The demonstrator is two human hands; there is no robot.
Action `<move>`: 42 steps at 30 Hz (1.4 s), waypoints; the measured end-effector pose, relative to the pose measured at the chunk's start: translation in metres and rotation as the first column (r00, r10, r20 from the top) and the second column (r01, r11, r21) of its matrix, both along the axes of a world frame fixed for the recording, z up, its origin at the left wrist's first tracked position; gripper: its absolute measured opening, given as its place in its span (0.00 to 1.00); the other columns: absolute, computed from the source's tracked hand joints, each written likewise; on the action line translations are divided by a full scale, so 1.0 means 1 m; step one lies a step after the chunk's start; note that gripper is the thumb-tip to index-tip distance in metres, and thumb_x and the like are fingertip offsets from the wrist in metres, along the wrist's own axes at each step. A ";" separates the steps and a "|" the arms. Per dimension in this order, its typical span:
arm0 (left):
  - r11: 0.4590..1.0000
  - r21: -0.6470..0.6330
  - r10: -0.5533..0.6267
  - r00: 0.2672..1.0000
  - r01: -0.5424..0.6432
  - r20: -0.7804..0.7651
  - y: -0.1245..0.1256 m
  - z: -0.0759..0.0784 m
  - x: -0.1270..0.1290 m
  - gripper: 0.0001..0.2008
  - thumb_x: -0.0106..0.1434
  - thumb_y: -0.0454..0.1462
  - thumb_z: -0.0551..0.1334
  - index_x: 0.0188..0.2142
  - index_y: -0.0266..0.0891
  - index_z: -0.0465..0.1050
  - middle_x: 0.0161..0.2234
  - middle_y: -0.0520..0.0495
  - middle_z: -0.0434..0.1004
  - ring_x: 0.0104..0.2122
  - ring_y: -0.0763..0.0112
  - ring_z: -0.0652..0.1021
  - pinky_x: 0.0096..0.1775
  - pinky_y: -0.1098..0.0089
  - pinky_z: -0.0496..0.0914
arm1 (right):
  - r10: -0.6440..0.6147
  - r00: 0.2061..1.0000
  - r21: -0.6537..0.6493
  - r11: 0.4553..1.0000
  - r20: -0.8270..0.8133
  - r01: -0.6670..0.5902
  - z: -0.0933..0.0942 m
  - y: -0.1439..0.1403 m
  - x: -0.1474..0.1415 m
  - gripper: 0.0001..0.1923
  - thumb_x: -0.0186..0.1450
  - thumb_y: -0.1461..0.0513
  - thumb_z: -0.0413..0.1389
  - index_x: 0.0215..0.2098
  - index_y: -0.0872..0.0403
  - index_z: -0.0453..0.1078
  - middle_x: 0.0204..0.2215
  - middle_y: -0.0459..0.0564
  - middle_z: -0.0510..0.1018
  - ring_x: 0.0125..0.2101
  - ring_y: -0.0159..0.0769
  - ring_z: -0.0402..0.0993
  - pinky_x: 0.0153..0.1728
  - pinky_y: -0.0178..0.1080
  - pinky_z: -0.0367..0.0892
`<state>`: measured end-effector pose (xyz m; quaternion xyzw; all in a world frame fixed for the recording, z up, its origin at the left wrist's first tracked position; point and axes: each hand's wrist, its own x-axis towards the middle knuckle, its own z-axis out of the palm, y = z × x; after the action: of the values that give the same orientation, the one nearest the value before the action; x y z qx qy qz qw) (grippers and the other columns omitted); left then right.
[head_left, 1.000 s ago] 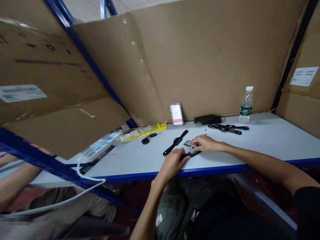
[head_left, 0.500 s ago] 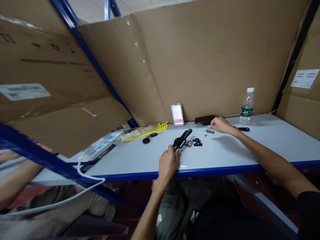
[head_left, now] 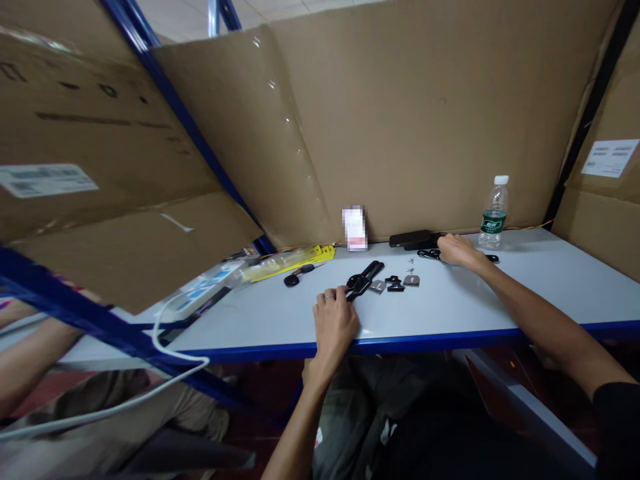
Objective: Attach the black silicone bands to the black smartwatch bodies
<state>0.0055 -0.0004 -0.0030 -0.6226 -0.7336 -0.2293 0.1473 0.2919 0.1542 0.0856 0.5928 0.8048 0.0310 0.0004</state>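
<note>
My left hand (head_left: 336,321) is closed on the near end of a black handled tool (head_left: 367,277), which lies at a slant on the table; its exact kind is unclear. Farther right, my right hand (head_left: 459,251) has its fingers closed on a second long black handle (head_left: 428,254), whose middle is hidden under the hand. Between the hands lie a slotted metal plate (head_left: 412,281), another metal plate (head_left: 378,287), small black clip-like parts (head_left: 395,285) and tiny screws (head_left: 411,269).
A water bottle (head_left: 493,217) stands at the back right. Behind the right hand lies a dark flat case (head_left: 410,239). Keys (head_left: 298,275), yellow strips (head_left: 295,261) and a power strip (head_left: 207,288) lie on the left. Cardboard (head_left: 425,120) walls the back; another person's arm (head_left: 40,347) shows at far left.
My right hand has let go of the metal plate, now flat on the table, and moved right to the second black handle. The tool in my left hand has been lowered.
</note>
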 end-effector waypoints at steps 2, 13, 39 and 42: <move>1.000 -0.002 -0.010 1.000 0.010 -0.005 -0.002 0.003 0.001 0.17 0.65 0.29 0.55 0.51 0.37 0.73 0.47 0.35 0.73 0.48 0.47 0.71 0.46 0.52 0.68 | -0.003 1.000 -0.033 0.999 0.011 0.003 -0.004 0.001 0.000 0.20 0.64 0.63 0.58 0.54 0.61 0.76 0.50 0.71 0.78 0.53 0.54 0.76 0.48 0.42 0.68; 0.965 -0.035 -0.260 0.965 0.261 0.046 0.002 0.000 -0.001 0.15 0.69 0.30 0.53 0.44 0.41 0.79 0.49 0.41 0.79 0.49 0.53 0.74 0.50 0.54 0.70 | 0.043 0.998 -0.167 0.985 0.040 -0.036 0.000 0.002 0.001 0.16 0.63 0.69 0.56 0.47 0.65 0.78 0.45 0.71 0.81 0.45 0.53 0.80 0.42 0.43 0.71; 0.908 -0.037 -0.417 0.909 0.417 0.000 0.007 -0.008 -0.007 0.20 0.74 0.41 0.52 0.61 0.42 0.69 0.62 0.40 0.70 0.62 0.52 0.68 0.61 0.50 0.64 | 0.564 0.716 -0.096 0.755 -0.410 -0.649 -0.019 -0.055 -0.058 0.13 0.59 0.73 0.55 0.34 0.55 0.80 0.26 0.47 0.80 0.30 0.32 0.75 0.35 0.33 0.63; 0.863 -0.102 -0.494 0.869 0.494 0.023 0.005 -0.003 -0.006 0.18 0.73 0.42 0.55 0.58 0.44 0.73 0.55 0.41 0.75 0.52 0.55 0.73 0.55 0.54 0.68 | 0.514 0.711 -0.098 0.774 -0.480 -0.626 -0.028 -0.058 -0.068 0.14 0.59 0.72 0.56 0.36 0.56 0.82 0.27 0.47 0.82 0.28 0.31 0.75 0.33 0.33 0.63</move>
<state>-0.0009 0.0043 -0.0057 -0.7968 -0.5605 -0.2195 0.0522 0.2243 0.0966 0.0573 0.2993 0.9257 -0.2040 -0.1093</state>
